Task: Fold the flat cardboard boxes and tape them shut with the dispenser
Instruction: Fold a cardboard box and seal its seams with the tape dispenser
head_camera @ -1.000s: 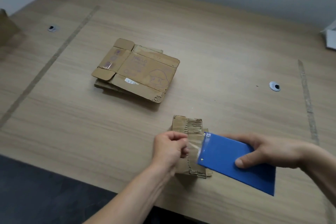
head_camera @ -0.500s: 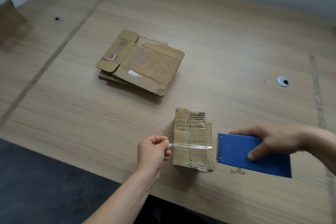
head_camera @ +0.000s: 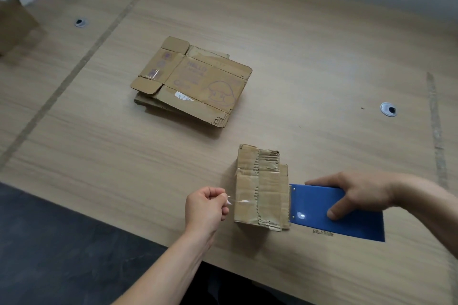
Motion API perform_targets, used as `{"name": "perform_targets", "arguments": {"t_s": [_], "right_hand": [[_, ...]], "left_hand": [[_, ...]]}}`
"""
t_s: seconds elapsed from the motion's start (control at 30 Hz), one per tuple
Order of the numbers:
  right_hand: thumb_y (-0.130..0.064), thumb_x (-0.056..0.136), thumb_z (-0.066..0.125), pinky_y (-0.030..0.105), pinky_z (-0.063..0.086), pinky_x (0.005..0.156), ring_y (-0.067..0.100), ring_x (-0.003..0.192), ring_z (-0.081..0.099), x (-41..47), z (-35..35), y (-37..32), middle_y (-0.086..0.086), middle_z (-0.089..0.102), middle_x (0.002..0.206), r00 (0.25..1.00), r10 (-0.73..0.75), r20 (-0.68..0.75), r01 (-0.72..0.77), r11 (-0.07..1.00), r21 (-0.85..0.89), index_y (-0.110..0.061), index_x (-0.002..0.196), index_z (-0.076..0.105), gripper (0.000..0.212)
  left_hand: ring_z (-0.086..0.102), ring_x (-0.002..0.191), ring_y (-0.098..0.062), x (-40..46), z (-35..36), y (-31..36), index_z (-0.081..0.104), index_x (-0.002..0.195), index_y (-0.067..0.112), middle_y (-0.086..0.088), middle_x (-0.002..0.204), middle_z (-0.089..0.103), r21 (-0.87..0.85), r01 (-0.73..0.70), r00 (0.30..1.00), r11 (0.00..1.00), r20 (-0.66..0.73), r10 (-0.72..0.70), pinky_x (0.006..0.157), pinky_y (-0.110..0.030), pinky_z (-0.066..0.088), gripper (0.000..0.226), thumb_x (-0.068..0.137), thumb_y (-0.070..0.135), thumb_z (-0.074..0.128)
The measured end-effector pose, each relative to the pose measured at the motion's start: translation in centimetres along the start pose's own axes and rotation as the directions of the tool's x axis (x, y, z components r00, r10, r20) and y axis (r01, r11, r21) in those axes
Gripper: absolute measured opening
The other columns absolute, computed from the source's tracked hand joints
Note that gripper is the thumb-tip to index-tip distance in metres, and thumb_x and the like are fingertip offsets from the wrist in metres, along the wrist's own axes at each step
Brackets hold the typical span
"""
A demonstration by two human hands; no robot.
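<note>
A small folded cardboard box (head_camera: 260,181) stands near the table's front edge, its worn flaps facing up. My right hand (head_camera: 357,193) grips the blue tape dispenser (head_camera: 319,210), whose toothed edge sits at the box's right side. A strip of clear tape (head_camera: 238,202) stretches from the dispenser across the box top. My left hand (head_camera: 205,208) pinches the tape's free end just left of the box. A stack of flat cardboard boxes (head_camera: 193,82) lies farther back on the table.
The wooden table (head_camera: 322,57) carries two round cable grommets, one at the far left (head_camera: 80,22) and one at the right (head_camera: 388,109). Another piece of cardboard (head_camera: 14,25) shows at the left edge. Dark floor (head_camera: 62,242) lies below the front edge.
The tape has been drawn out across the box: my left hand moved left with the tape end, and my right hand carried the dispenser to the box's right side and lower.
</note>
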State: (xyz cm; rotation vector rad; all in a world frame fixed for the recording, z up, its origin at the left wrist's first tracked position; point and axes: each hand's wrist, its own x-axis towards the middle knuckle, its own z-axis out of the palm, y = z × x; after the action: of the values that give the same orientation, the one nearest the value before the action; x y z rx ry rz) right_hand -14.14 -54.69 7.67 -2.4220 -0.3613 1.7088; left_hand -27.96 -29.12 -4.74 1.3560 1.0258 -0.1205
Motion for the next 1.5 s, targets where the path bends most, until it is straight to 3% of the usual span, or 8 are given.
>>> {"name": "perform_targets", "arguments": {"t_s": [0.4,0.5,0.67,0.77,0.87,1.0,1.27,1.5], "right_hand": [[-0.037,0.073,0.076,0.039,0.057,0.093,0.013,0.099,0.069,2.4,0.9,0.2,-0.018,0.071,0.11,1.0,-0.004,-0.015,0.005,0.999,0.039,-0.058,0.126,0.057,0.06],[-0.032,0.08,0.077,0.037,0.056,0.092,0.012,0.099,0.069,2.4,0.9,0.3,-0.017,0.071,0.111,1.0,-0.002,-0.019,0.003,1.0,0.03,-0.057,0.127,0.057,0.057],[-0.03,0.083,0.077,0.034,0.056,0.089,0.012,0.097,0.069,2.5,1.0,0.1,-0.017,0.071,0.109,1.0,0.004,-0.014,-0.004,1.0,0.02,-0.055,0.127,0.058,0.054],[-0.03,0.082,0.077,0.039,0.057,0.093,0.014,0.099,0.07,2.5,1.0,-0.2,-0.015,0.071,0.109,1.0,0.003,-0.014,-0.003,0.999,0.043,-0.053,0.127,0.059,0.054],[-0.027,0.084,0.076,0.041,0.056,0.094,0.016,0.1,0.068,2.5,1.0,-0.1,-0.012,0.07,0.112,1.0,0.016,-0.016,-0.015,1.0,0.025,-0.052,0.13,0.057,0.055],[-0.026,0.084,0.076,0.037,0.056,0.093,0.014,0.1,0.067,2.5,1.1,-0.5,-0.013,0.07,0.111,1.0,0.006,-0.025,-0.005,1.0,0.028,-0.05,0.132,0.058,0.056],[-0.031,0.078,0.078,0.042,0.055,0.098,0.018,0.103,0.069,2.0,1.0,0.4,-0.011,0.071,0.112,1.0,0.015,-0.001,-0.015,0.997,0.078,-0.051,0.133,0.057,0.062],[-0.034,0.069,0.075,0.035,0.056,0.096,0.014,0.102,0.072,0.2,1.3,3.4,-0.014,0.075,0.11,0.996,-0.086,0.017,0.079,0.962,0.261,-0.058,0.13,0.056,0.068]], "left_hand": [[0.07,0.07,-0.016,1.1,1.3,-1.1,0.065,0.073,0.029,0.008,0.068,0.07,0.455,-0.263,0.964,0.851,0.094,0.248,0.075,-0.038,0.059,0.02,0.085,0.014,0.071],[0.071,0.078,-0.02,1.3,1.3,-1.3,0.07,0.094,0.022,0.002,0.082,0.073,0.466,-0.255,0.967,0.847,0.11,0.231,0.077,-0.042,0.059,0.008,0.086,0.019,0.069],[0.069,0.099,-0.032,2.2,1.4,-0.6,0.045,0.138,0.018,-0.01,0.116,0.067,0.55,-0.064,0.997,0.833,0.076,0.026,0.086,-0.044,0.058,0.066,0.078,0.041,0.063],[0.047,0.134,-0.032,0.9,0.7,0.1,0.031,0.149,0.011,-0.015,0.147,0.047,0.728,-0.163,0.984,0.666,0.073,0.161,0.107,-0.034,0.039,0.07,0.09,0.032,0.062],[-0.005,0.153,-0.026,-2.5,0.5,0.5,0.017,0.157,0.016,-0.007,0.166,-0.002,0.605,-0.758,0.615,0.243,0.538,0.577,0.122,-0.039,-0.001,0.073,0.095,0.038,0.048],[-0.046,0.137,-0.028,-3.3,2.8,-0.6,-0.024,0.149,0.031,0.0,0.151,-0.047,0.527,-0.81,0.479,-0.259,0.848,0.227,0.109,-0.055,-0.025,0.096,0.09,0.069,0.041],[-0.039,0.14,-0.033,-0.5,3.7,-3.7,-0.012,0.152,0.033,-0.004,0.157,-0.031,0.572,-0.755,0.467,-0.321,0.813,0.349,0.108,-0.062,-0.014,0.079,0.096,0.023,0.043],[0.013,0.146,-0.042,-0.7,3.8,-3.7,0.028,0.151,0.027,-0.01,0.161,0.018,0.559,-0.742,0.409,-0.371,0.815,0.41,0.106,-0.063,0.021,0.076,0.079,0.022,0.052]]}}
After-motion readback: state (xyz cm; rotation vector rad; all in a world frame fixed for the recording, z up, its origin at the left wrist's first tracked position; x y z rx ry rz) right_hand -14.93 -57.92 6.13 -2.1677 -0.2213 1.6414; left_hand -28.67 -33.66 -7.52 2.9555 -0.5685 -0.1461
